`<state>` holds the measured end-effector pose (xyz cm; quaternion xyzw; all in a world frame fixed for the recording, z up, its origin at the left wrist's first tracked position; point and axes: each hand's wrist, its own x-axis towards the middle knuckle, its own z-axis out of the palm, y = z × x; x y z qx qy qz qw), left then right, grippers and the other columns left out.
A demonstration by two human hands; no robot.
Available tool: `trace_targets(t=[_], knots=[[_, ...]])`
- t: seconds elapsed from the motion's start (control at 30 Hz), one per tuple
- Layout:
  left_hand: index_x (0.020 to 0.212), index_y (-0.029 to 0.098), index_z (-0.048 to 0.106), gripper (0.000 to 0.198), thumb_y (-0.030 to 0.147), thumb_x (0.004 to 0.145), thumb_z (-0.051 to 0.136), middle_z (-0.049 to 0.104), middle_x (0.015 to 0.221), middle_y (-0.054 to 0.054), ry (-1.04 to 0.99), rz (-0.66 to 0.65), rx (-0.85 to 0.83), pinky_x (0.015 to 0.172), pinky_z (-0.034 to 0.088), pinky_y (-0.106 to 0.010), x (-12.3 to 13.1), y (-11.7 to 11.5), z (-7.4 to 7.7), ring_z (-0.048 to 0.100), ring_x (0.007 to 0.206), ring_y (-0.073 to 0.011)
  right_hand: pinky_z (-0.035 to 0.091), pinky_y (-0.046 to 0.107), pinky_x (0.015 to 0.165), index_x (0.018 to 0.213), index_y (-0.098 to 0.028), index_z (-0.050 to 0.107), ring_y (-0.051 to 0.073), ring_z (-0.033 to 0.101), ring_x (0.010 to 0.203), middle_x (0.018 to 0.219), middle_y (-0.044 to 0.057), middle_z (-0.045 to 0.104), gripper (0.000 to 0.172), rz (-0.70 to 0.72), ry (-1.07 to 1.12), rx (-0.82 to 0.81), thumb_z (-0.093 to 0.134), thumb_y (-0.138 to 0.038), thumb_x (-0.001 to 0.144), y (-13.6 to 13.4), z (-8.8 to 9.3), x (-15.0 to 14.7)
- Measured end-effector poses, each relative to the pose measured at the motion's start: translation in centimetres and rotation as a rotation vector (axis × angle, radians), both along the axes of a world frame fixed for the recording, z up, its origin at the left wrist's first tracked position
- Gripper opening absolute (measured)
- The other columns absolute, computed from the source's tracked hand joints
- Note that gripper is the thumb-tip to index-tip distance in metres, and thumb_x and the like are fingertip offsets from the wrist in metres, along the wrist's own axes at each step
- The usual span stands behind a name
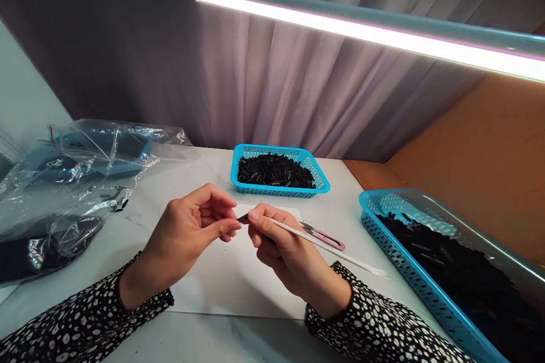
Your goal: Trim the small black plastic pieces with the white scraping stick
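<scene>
My left hand (181, 232) is closed in a pinch on a small black piece (242, 218), its thumb and forefinger at one end. The other end of the piece meets the fingertips of my right hand (283, 244). That hand is closed too, and a thin white stick (323, 245) runs from its fingers back over the hand, ending in a blurred whitish tip. Both hands are above a white sheet (238, 289). Behind the right hand lies a slim pink-handled tool (327, 238), partly hidden.
A blue basket (279, 190) of small black pieces stands at the back. At right is a larger blue basket (409, 272), also with black pieces. Clear plastic bags (110, 147) with dark contents cover the left. A lit tube lamp (361, 25) hangs above, before a grey curtain (272, 79).
</scene>
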<state>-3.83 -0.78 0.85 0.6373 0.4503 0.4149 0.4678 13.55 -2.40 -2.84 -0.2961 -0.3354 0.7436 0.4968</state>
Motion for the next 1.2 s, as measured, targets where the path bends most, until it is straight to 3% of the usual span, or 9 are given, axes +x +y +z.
trace_targets(t=[0.2,0.33,0.47,0.57,0.7,0.87,1.0,1.1,1.2], knots=[[0.089,0.023,0.067,0.014,0.029,0.082,0.077,0.07,0.076,0.001,0.021,-0.045,0.003,0.068,0.058,-0.032,-0.2,0.3,0.2,0.069,0.068,-0.0177,0.009,0.021,0.04,0.067,-0.017,0.056,0.002,0.014,0.042,0.055,-0.008,0.05,0.034,0.009,0.007,-0.012,0.08,-0.038,0.078,0.0,0.1,0.1],[0.097,0.025,0.071,0.018,0.039,0.085,0.072,0.072,0.101,-0.005,0.381,-0.159,0.128,0.083,0.055,-0.038,-2.1,2.3,0.3,0.069,0.093,-0.0255,0.009,0.022,0.041,0.074,-0.016,0.063,0.003,0.017,0.043,0.055,-0.008,0.047,0.028,-0.054,-0.04,0.038,0.082,-0.037,0.075,0.0,0.3,0.0],[0.123,0.027,0.067,0.043,0.033,0.08,0.073,0.066,0.127,-0.011,0.837,-0.222,0.188,0.104,0.044,-0.05,-4.7,4.9,-1.8,0.056,0.125,-0.0362,0.011,0.022,0.042,0.084,-0.016,0.069,0.004,0.019,0.045,0.056,-0.008,0.048,0.024,-0.075,-0.055,0.096,0.081,-0.036,0.077,0.0,0.1,0.0],[0.14,0.025,0.056,0.063,0.036,0.08,0.071,0.047,0.155,-0.02,1.066,-0.221,0.105,0.109,0.037,-0.058,-5.7,6.1,-4.5,0.036,0.146,-0.0421,0.011,0.022,0.041,0.082,-0.017,0.068,0.004,0.019,0.044,0.056,-0.008,0.048,0.023,-0.09,-0.055,0.099,0.08,-0.036,0.078,-0.1,0.1,0.0],[0.15,0.023,0.046,0.071,0.043,0.085,0.067,0.032,0.165,-0.022,1.08,-0.195,0.106,0.116,0.026,-0.064,-5.2,6.1,-7.7,0.022,0.153,-0.0444,0.011,0.021,0.041,0.082,-0.017,0.067,0.003,0.018,0.044,0.055,-0.008,0.048,0.022,-0.087,-0.021,0.088,0.08,-0.033,0.079,-0.2,0.1,0.0],[0.15,0.016,0.045,0.057,0.037,0.097,0.047,0.032,0.163,-0.023,1.027,-0.107,0.185,0.118,0.021,-0.067,-4.1,4.9,-10.2,0.017,0.154,-0.0433,0.011,0.019,0.04,0.087,-0.016,0.069,0.002,0.017,0.044,0.054,-0.009,0.049,0.023,-0.054,0.051,0.067,0.083,-0.031,0.077,0.0,0.2,0.1],[0.142,0.015,0.053,0.048,0.029,0.095,0.048,0.043,0.152,-0.021,0.947,-0.08,0.278,0.118,0.031,-0.061,-3.8,4.4,-10.6,0.034,0.146,-0.0401,0.012,0.018,0.04,0.087,-0.016,0.07,0.002,0.017,0.043,0.054,-0.009,0.051,0.021,-0.037,0.07,0.044,0.082,-0.03,0.077,0.0,0.1,0.1],[0.13,0.018,0.059,0.037,0.024,0.095,0.049,0.055,0.135,-0.015,0.876,-0.098,0.331,0.11,0.044,-0.052,-3.6,4.4,-10.4,0.051,0.13,-0.033,0.011,0.018,0.04,0.087,-0.016,0.07,0.002,0.017,0.043,0.055,-0.008,0.051,0.02,-0.027,0.073,0.042,0.081,-0.029,0.079,-0.2,0.0,0.1],[0.112,0.021,0.063,0.025,0.016,0.094,0.046,0.062,0.117,-0.008,0.828,-0.11,0.359,0.102,0.048,-0.046,-3.2,4.5,-10.2,0.057,0.114,-0.0274,0.011,0.018,0.04,0.087,-0.016,0.07,0.001,0.016,0.043,0.055,-0.008,0.051,0.018,-0.019,0.075,0.045,0.08,-0.029,0.08,-0.2,0.1,0.1]])
